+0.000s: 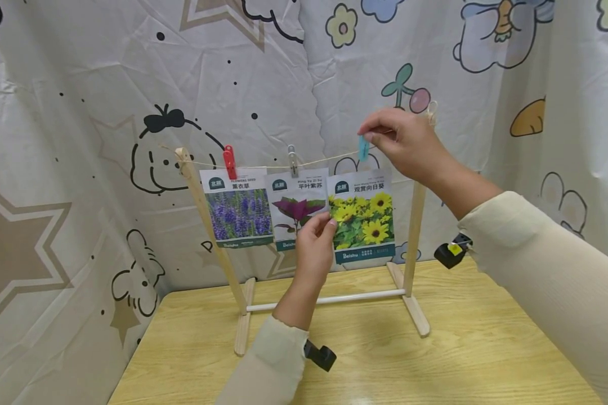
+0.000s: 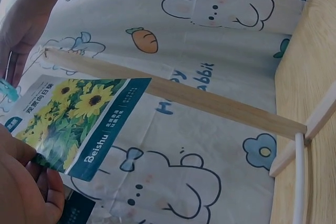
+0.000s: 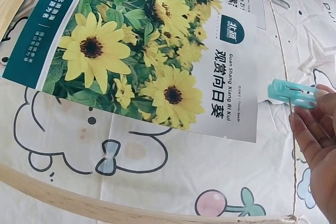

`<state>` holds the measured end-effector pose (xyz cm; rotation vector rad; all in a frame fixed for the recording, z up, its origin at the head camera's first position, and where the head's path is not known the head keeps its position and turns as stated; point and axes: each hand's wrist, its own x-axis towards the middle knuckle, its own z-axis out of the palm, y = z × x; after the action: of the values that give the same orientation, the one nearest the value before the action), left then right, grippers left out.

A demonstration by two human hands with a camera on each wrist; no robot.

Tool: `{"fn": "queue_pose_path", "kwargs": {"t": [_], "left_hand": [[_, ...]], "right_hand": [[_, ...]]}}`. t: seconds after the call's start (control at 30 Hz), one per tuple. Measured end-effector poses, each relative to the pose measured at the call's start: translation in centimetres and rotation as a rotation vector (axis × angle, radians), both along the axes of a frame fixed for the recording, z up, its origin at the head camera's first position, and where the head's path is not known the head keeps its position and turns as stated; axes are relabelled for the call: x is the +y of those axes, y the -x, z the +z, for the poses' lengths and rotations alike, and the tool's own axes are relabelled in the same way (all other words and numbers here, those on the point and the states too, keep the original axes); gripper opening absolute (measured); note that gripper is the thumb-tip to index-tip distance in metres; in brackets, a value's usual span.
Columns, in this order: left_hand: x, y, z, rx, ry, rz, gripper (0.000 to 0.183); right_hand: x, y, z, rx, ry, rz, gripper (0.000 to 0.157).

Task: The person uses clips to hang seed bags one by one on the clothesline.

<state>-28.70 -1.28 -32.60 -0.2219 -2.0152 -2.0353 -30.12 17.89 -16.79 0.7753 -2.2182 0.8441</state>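
My left hand point(image 1: 315, 247) pinches the left edge of a seed packet point(image 1: 363, 216) printed with yellow sunflowers. My right hand point(image 1: 407, 140) holds a light-blue clothespin point(image 3: 292, 93) between thumb and fingers at the string point(image 3: 286, 56). In the right wrist view the packet's top edge is apart from that clothespin. To the left, a red clothespin point(image 1: 229, 162) holds a lavender packet point(image 1: 239, 216) on the string. A grey clothespin point(image 1: 293, 161) holds a purple-leaf packet point(image 1: 291, 194), partly hidden behind my left hand.
A wooden stand carries the string between its left post point(image 1: 210, 225) and right post point(image 1: 414, 242), with a white crossbar point(image 1: 329, 299) low between them. It stands on a wood-grain table point(image 1: 375, 360). A cartoon-printed curtain point(image 1: 263, 73) hangs behind.
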Motion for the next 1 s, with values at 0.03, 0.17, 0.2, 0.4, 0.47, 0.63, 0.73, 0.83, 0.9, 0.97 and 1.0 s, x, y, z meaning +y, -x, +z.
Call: {"fn": "queue_pose_path", "kwargs": {"t": [0.03,0.17,0.2,0.4,0.47,0.63,0.73,0.83,0.9,0.97,1.0], "left_hand": [[0.0,0.0,0.0,0.001,0.000,0.000,0.030],[0.1,0.0,0.3,-0.015,0.002,0.004,0.030],[0.1,0.1,0.3,-0.020,0.001,0.005,0.030],[0.1,0.0,0.7,-0.006,0.000,0.008,0.030],[0.2,0.0,0.7,0.006,0.005,0.010,0.029],[0.2,0.2,0.8,0.008,0.005,0.009,0.027],[0.3,0.3,0.8,0.006,0.000,0.009,0.027],[0.3,0.4,0.9,0.006,-0.002,0.006,0.027],[0.3,0.4,1.0,0.004,0.000,0.004,0.028],[0.4,0.3,1.1,0.003,-0.004,0.000,0.028],[0.4,0.3,1.1,0.003,-0.006,0.000,0.027]], "right_hand": [[0.0,0.0,0.0,-0.004,-0.003,-0.004,0.018],[0.0,-0.1,0.0,-0.016,-0.013,-0.019,0.018],[0.0,-0.1,0.0,-0.017,-0.015,-0.020,0.018],[0.0,-0.1,0.0,-0.029,-0.023,-0.018,0.019],[0.0,-0.1,0.0,-0.036,-0.022,-0.017,0.019],[0.0,-0.1,0.0,-0.048,-0.023,-0.012,0.019],[0.0,-0.1,0.0,-0.047,-0.029,-0.008,0.019],[-0.1,0.0,-0.1,-0.038,-0.040,-0.005,0.019],[0.0,0.0,-0.1,-0.039,-0.045,-0.004,0.019],[0.0,0.0,-0.1,-0.038,-0.050,-0.007,0.018],[0.0,0.0,-0.1,-0.036,-0.053,-0.011,0.018]]}}
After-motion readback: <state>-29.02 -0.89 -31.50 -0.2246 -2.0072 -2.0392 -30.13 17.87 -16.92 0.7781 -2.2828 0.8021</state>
